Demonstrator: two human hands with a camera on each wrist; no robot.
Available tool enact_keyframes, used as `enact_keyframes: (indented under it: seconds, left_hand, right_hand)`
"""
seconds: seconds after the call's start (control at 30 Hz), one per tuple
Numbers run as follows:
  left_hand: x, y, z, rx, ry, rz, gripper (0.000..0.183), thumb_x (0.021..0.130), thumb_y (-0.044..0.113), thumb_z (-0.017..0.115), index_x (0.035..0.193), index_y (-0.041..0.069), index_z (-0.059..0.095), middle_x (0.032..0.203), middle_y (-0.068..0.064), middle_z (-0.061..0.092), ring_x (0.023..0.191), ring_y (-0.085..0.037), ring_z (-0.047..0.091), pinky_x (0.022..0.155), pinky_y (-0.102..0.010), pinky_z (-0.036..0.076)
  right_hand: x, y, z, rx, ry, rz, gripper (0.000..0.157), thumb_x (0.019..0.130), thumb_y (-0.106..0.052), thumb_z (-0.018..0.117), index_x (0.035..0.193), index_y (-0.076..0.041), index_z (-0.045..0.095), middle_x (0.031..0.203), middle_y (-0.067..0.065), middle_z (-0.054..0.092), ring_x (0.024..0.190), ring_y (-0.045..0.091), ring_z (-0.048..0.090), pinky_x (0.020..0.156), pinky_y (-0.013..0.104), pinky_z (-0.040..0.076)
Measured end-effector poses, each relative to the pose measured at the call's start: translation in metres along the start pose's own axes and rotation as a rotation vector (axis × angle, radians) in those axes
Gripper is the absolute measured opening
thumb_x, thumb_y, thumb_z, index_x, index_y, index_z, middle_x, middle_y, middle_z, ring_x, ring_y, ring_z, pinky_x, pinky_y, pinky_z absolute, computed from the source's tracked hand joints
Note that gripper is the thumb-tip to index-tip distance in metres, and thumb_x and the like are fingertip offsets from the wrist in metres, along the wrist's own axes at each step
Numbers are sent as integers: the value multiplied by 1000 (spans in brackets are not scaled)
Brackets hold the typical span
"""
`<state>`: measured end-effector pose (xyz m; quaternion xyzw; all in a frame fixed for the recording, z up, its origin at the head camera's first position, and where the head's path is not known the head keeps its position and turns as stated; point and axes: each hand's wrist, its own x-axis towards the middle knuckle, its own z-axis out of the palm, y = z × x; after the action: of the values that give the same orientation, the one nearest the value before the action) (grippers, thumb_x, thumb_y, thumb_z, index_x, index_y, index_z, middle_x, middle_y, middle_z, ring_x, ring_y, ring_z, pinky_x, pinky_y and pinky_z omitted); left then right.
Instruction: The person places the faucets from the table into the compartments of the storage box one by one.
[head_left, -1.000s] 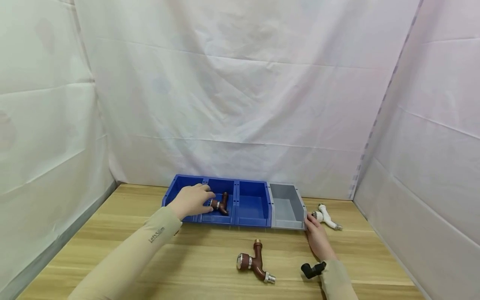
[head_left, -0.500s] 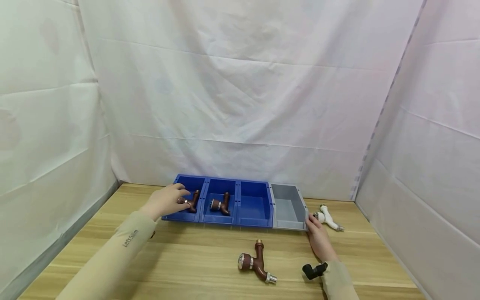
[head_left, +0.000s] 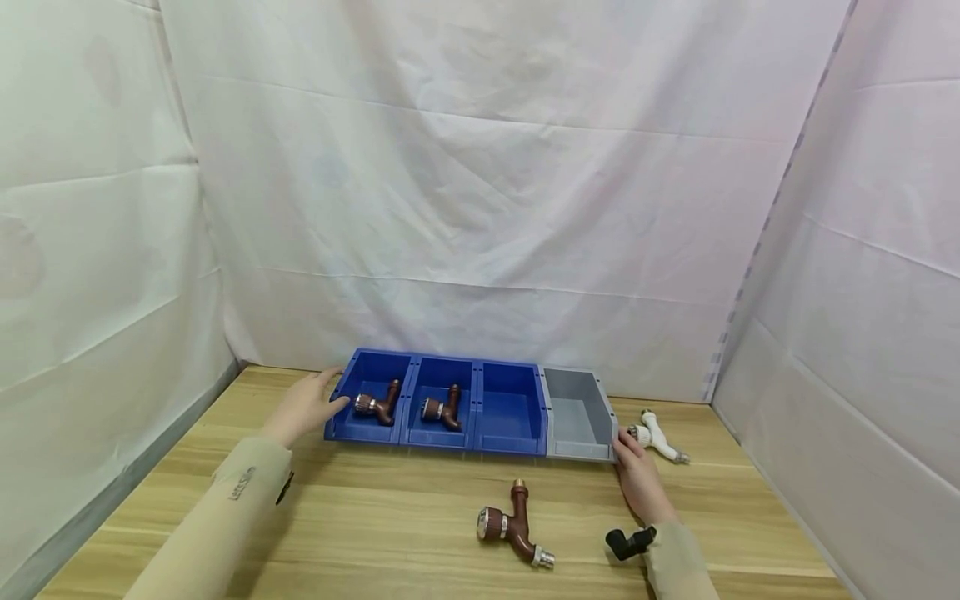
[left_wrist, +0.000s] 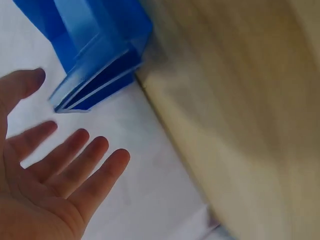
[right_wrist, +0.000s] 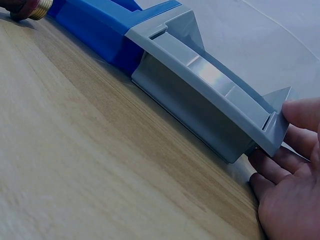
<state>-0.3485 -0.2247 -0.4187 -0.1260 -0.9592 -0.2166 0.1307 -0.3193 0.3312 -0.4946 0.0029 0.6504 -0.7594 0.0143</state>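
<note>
The gray bin (head_left: 581, 451) stands at the right end of a joined row, and the right hand (head_left: 640, 479) grips its front right corner — thumb on the outer edge, fingers tucked beneath. At the other end, the leftmost blue bin (head_left: 360, 432) lies just to the right of the left hand (head_left: 300, 410), whose fingers are spread and hold nothing; the left wrist view shows a gap between thumb and bin. Inside that bin lies a brown faucet (head_left: 387, 411), to the right of the left thumb and apart from it. The middle-left blue bin (head_left: 437, 437) holds a second brown faucet (head_left: 451, 414), and the middle-right blue bin (head_left: 510, 443) adjoins the gray one. A third brown faucet (head_left: 517, 533) lies on the wooden table (head_left: 390, 517) in front of the row, between the two arms. Just beyond the right hand lies a white faucet (head_left: 657, 438) — outside the bins. White curtains (head_left: 480, 192) surround the table.
</note>
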Motion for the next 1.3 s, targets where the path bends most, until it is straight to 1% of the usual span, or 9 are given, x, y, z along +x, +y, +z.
enact_keyframes:
  seconds: [0.17,0.33,0.43,0.6,0.7,0.9,1.07,1.17,1.3]
  left_hand:
    - [-6,-12,10,-145,-11,-91,64,94,29,62,141,-8,39,125,-35,54,109,-50,55,86,-62,45]
    - [-12,-12,18,-258,-68,-164,70,96,36,60,144,-7,35,128,-35,52,114,-50,53,91,-62,43]
    - [-14,-9,21,-323,-79,-182,71,96,36,60,144,-8,34,131,-35,49,118,-50,50,94,-62,42]
    - [-17,-6,26,-381,-59,-189,67,96,32,61,143,-10,36,133,-36,47,121,-50,47,96,-61,40]
    - [-18,-7,29,-403,-43,-177,63,97,25,60,142,-11,36,132,-35,49,120,-49,48,97,-60,40]
    - [-19,-11,32,-413,-26,-149,50,97,15,58,134,-16,45,125,-34,55,115,-47,53,97,-58,41]
    - [-17,-10,30,-371,-49,-142,50,98,18,56,132,-17,46,123,-35,56,114,-47,54,95,-58,42]
    - [-17,-10,29,-382,-71,-164,52,101,22,51,135,-17,43,128,-36,51,118,-49,50,98,-59,39]
    - [-16,-9,25,-406,-72,-190,53,104,24,44,138,-16,39,136,-36,44,125,-50,42,103,-60,34]
  right_hand:
    - [0,1,0,-2,5,-8,65,106,-20,40,153,3,1,160,16,-3,146,25,-1,117,37,8]
    - [-1,3,-1,-3,9,3,64,106,-20,39,153,2,0,160,15,-3,146,24,-1,117,36,8]
    - [-3,3,-1,-4,2,16,64,107,-20,38,154,0,0,160,13,-3,146,21,-2,117,36,8]
    - [-3,3,-1,-10,-4,18,66,107,-22,39,154,-1,-1,161,13,-4,146,22,-2,117,37,8]
    - [-2,3,0,-8,-3,8,65,107,-21,38,154,0,0,161,14,-3,146,23,-1,117,37,8]
    - [-1,0,1,3,-5,-6,64,106,-19,39,154,1,0,161,15,-1,146,22,0,117,36,8]
    - [0,-1,0,-2,-6,2,63,107,-19,37,154,1,0,161,14,-3,146,22,-1,117,36,8]
    - [0,0,0,-8,-6,-2,63,107,-19,37,154,1,0,161,14,-2,146,23,-1,117,37,7]
    - [-1,0,0,-12,-8,-4,63,107,-19,36,154,1,0,161,14,-2,146,23,-1,117,37,7]
